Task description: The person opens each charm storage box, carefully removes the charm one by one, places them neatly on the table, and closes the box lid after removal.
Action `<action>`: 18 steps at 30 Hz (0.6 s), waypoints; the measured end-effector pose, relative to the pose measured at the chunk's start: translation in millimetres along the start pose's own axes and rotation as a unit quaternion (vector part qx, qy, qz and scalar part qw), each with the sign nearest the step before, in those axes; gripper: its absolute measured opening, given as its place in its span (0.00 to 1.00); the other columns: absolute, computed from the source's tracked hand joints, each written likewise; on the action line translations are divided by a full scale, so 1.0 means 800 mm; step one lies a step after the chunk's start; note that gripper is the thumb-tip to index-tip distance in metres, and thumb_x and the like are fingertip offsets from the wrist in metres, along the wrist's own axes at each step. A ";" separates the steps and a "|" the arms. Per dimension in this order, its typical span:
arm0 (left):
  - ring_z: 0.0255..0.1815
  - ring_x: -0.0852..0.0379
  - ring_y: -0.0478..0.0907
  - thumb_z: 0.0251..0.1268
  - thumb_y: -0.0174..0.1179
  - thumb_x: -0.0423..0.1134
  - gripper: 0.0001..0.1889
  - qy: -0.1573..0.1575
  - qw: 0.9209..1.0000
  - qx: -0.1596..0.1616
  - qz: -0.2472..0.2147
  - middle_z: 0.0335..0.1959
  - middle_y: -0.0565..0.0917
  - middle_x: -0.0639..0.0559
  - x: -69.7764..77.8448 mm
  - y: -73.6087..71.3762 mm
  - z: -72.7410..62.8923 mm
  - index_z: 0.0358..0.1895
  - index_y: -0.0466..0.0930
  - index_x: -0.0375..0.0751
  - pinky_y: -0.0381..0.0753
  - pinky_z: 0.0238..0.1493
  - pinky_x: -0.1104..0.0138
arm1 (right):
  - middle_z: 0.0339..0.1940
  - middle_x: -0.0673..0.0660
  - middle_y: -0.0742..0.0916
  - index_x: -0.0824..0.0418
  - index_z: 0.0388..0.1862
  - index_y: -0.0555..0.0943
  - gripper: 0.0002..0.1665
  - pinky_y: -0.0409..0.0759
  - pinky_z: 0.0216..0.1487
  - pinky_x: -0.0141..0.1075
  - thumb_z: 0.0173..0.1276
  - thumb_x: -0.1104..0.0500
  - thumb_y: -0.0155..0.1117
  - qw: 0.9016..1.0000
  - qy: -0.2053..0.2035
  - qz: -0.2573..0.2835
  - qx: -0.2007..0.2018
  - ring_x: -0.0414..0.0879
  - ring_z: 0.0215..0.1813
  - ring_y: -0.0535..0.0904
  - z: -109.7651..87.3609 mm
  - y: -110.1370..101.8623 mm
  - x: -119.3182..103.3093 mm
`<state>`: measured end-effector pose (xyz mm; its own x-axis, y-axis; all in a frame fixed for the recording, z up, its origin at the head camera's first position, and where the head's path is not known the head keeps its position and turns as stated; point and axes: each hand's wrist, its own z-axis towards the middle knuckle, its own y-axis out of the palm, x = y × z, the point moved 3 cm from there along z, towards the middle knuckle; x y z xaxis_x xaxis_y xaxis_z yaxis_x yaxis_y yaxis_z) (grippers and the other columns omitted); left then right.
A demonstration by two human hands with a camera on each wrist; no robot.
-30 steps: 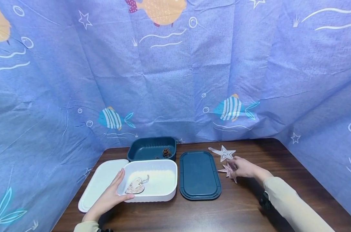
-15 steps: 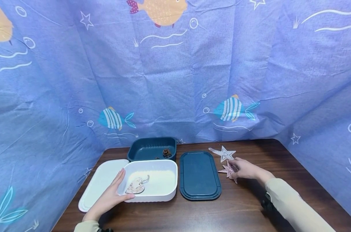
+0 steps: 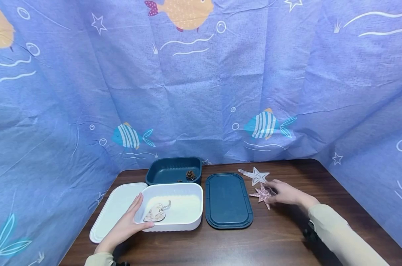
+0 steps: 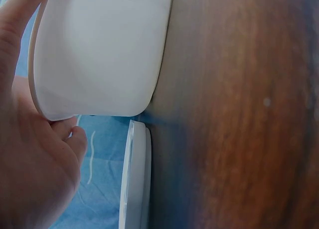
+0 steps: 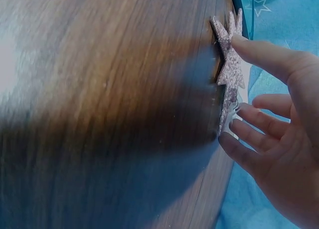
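My left hand [image 3: 129,221] holds the left corner of a white rectangular container [image 3: 177,226], thumb over the front rim and fingers along the side. A wooden heart ornament [image 3: 154,213] with a string lies in that container. On the right, my right hand [image 3: 284,192] hovers low over a pink glitter star [image 3: 262,194], its fingers loosely bent. In the right wrist view the thumb tip overlaps the star [image 5: 232,64], and the other fingertips are near its lower point and hanging loop. Just behind lies a white cut-out star [image 3: 256,176] with a ribbon.
A dark blue container [image 3: 169,160] with a pinecone [image 3: 190,175] inside stands behind the white one. The dark blue lid [image 3: 228,201] lies between the white container and the stars. At the left a white lid [image 3: 116,207] lies flat. Blue fish-print cloth [image 3: 201,92] surrounds the table.
My right hand has shifted slightly right, uncovering more of the pink star, which stays almost where it was. The left hand and the white container have not moved.
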<state>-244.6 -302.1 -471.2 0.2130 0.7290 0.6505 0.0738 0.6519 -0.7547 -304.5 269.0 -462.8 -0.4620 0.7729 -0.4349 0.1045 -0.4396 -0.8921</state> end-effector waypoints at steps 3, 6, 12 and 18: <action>0.81 0.33 0.38 0.53 0.75 0.58 0.63 -0.009 1.000 -0.005 -0.002 0.82 0.42 0.34 0.000 0.000 0.001 0.81 0.42 0.33 0.45 0.74 0.35 | 0.50 0.66 0.83 0.78 0.63 0.75 0.46 0.78 0.53 0.51 0.55 0.50 0.78 1.000 -0.002 -0.011 0.004 0.55 0.49 0.80 0.000 -0.004 0.000; 0.81 0.33 0.37 0.53 0.75 0.58 0.63 -0.016 1.000 -0.009 -0.004 0.82 0.41 0.35 0.001 -0.001 0.002 0.81 0.41 0.33 0.44 0.74 0.35 | 0.50 0.65 0.84 0.78 0.63 0.75 0.44 0.78 0.53 0.51 0.56 0.50 0.77 1.000 0.003 -0.012 0.003 0.55 0.49 0.80 0.000 -0.005 0.000; 0.81 0.33 0.37 0.54 0.75 0.58 0.63 -0.014 1.000 -0.011 -0.006 0.82 0.40 0.35 0.001 0.001 0.002 0.81 0.40 0.33 0.44 0.74 0.35 | 0.49 0.64 0.83 0.73 0.62 0.78 0.40 0.78 0.51 0.48 0.58 0.50 0.76 1.000 0.003 0.000 -0.017 0.54 0.49 0.80 -0.001 -0.002 -0.004; 0.81 0.33 0.37 0.54 0.75 0.57 0.63 -0.009 1.000 -0.007 -0.003 0.82 0.41 0.34 0.000 0.001 0.001 0.81 0.41 0.33 0.45 0.74 0.35 | 0.49 0.63 0.83 0.73 0.62 0.78 0.40 0.78 0.51 0.48 0.57 0.51 0.76 1.000 0.002 -0.004 -0.015 0.53 0.48 0.79 -0.002 -0.001 -0.006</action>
<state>-245.5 -301.9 -471.7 0.1946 0.7292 0.6561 0.0891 0.6530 -0.7521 -301.0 266.6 -459.9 -0.4594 0.7779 -0.4288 0.1281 -0.4197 -0.8986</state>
